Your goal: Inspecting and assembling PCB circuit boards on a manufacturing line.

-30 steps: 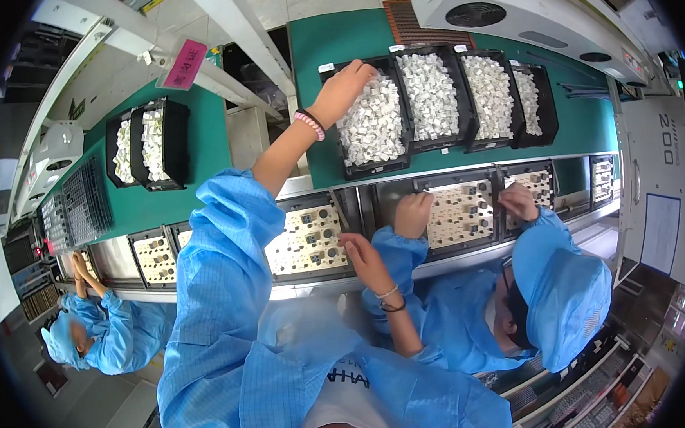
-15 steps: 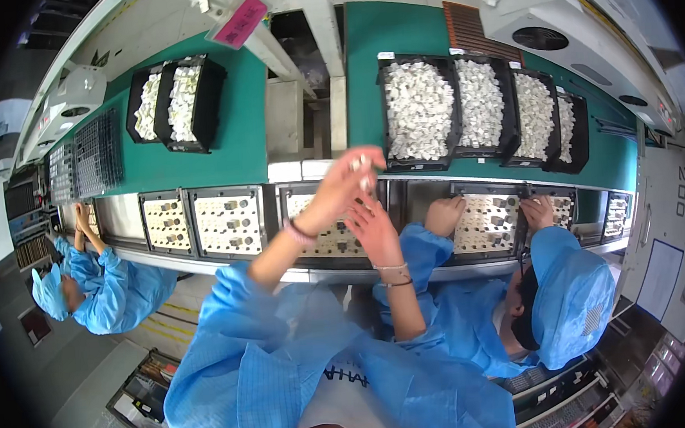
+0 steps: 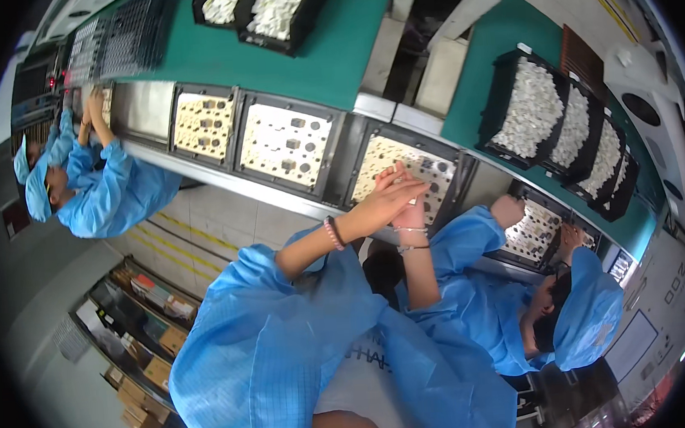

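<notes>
Over a black-framed tray [image 3: 369,164] of cream-coloured parts with dark round and square pieces, my two hands meet. My left hand [image 3: 383,209], with a pink beaded bracelet, lies across the front of my right, its fingers together and pointing right. A small white part [image 3: 412,200] shows at its edge; any others in it are hidden. My right hand [image 3: 393,178] is behind it, fingers bent together near the left palm; what they pinch, if anything, I cannot make out. Both hands seem slightly above the tray.
Black bins [image 3: 528,108] of white parts stand on the green bench at right; more bins [image 3: 279,14] stand upper left. Similar trays [image 3: 285,143] line the track. A co-worker in blue [image 3: 480,284] works close on my right; others [image 3: 117,188] are far left.
My view has turned, so the bench appears tilted. My hands have come down from beside the right bins to above the tray and now overlap closely.
</notes>
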The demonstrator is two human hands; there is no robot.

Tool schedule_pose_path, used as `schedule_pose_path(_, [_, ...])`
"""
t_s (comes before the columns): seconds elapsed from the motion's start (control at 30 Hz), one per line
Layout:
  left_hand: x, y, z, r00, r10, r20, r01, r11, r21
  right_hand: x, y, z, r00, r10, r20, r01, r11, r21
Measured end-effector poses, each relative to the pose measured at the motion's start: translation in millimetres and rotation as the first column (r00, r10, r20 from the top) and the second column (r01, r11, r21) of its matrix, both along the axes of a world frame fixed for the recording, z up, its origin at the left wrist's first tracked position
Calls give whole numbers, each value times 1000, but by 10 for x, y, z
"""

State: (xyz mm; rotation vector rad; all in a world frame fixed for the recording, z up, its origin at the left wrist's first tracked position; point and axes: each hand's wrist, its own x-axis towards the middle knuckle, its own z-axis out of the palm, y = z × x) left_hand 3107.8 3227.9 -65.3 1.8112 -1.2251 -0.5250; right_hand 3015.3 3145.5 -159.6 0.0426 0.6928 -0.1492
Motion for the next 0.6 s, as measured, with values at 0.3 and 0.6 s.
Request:
schedule_pose_path(0.3, [263,569,-118,953,118,-278,-123,992,-1,53,-9,183,957,288,-40,-285,899,-333])
schedule_pose_path(0.6, [272,822,-351,723,264,-638,-225,964,145,204,-161,137,747,423,-513,-653,321,-686])
